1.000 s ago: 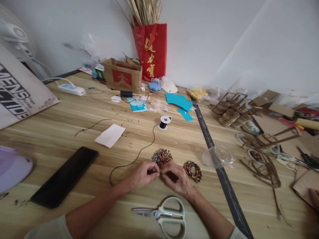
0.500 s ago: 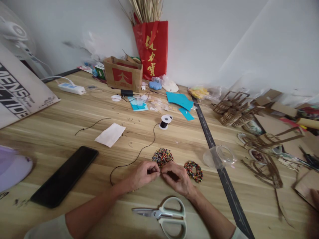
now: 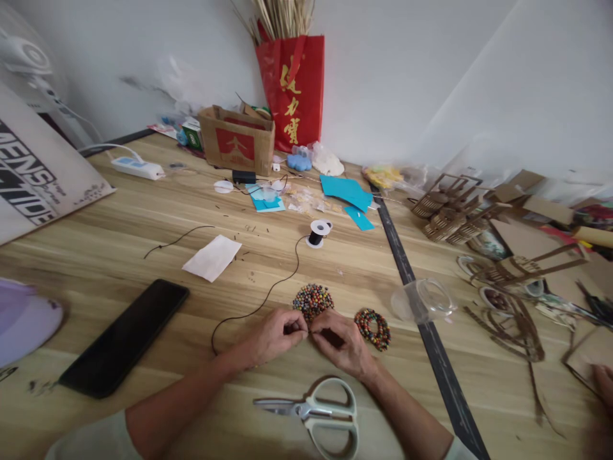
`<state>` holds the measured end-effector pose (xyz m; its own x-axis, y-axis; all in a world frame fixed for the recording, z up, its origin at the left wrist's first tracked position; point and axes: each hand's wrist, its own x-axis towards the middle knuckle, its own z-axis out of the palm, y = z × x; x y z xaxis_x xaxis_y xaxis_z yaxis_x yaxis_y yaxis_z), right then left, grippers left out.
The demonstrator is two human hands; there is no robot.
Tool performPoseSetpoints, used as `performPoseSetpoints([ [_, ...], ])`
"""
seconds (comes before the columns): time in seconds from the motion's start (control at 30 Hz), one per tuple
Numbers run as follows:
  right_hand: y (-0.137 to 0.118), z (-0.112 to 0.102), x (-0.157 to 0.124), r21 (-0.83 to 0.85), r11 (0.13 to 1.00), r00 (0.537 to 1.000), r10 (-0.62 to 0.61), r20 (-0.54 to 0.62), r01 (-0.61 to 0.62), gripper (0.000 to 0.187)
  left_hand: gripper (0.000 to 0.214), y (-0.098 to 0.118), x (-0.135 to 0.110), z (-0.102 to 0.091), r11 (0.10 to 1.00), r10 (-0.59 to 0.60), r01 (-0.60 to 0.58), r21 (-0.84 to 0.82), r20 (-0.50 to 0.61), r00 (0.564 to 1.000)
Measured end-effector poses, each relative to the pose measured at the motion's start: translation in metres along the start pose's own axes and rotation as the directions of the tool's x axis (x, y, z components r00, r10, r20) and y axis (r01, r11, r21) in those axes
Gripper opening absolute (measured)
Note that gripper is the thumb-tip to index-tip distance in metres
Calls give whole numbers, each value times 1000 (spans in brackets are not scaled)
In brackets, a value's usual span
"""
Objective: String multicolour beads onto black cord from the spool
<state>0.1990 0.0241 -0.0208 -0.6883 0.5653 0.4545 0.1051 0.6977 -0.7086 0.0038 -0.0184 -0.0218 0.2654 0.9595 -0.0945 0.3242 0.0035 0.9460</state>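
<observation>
My left hand (image 3: 280,335) and my right hand (image 3: 342,342) meet just in front of a pile of multicoloured beads (image 3: 312,301), thumbs and forefingers pinched together. What sits between the fingertips is too small to make out. Thin black cord (image 3: 268,297) runs from a white spool (image 3: 317,234) down to my left wrist, where the forearm hides it. Beside my right hand lies a coiled string of beads (image 3: 372,330). Scissors (image 3: 316,409) with pale green handles rest between my forearms, blades pointing left.
A black phone (image 3: 125,338) and white paper (image 3: 212,258) lie to the left. A clear plastic cup (image 3: 421,300) lies across the dark strip (image 3: 447,370). Small woven baskets (image 3: 445,214) stand at right, near another person's hand (image 3: 603,381). A cardboard box (image 3: 237,140) and red bag (image 3: 297,96) stand behind.
My two hands keep practically the same pinched pose at the bead pile. The view has shifted very slightly; the other person's hand at the right edge shows a little more.
</observation>
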Motion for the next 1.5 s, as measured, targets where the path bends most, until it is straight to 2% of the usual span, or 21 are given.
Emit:
performPoseSetpoints([
  [0.37, 0, 1, 1, 3, 1000, 1000, 10, 20, -10, 8, 7, 1, 0, 0, 999, -10, 10, 31, 2, 1000],
  [0.7, -3, 1, 3, -4, 999, 999, -34, 36, 34, 7, 6, 3, 1, 0, 999, -28, 28, 18, 8, 1000],
  [1.0, -6, 0, 5, -34, 998, 998, -61, 26, 62, 9, 12, 12, -2, -13, 996, -62, 70, -47, 167, 984],
  [1.1, -7, 0, 5, -42, 996, 997, -73, 27, 74, 9, 17, 8, -1, -17, 996, -64, 76, -51, 209, 976],
  [1.27, -6, 0, 5, -50, 995, 995, -90, 36, 91, 11, 21, -6, 2, -17, 996, -31, 47, -71, 210, 977],
  [1.5, -5, 0, 5, -55, 991, 992, -122, 41, 124, 11, 13, -10, 4, -18, 998, -31, 39, -40, 181, 983],
])
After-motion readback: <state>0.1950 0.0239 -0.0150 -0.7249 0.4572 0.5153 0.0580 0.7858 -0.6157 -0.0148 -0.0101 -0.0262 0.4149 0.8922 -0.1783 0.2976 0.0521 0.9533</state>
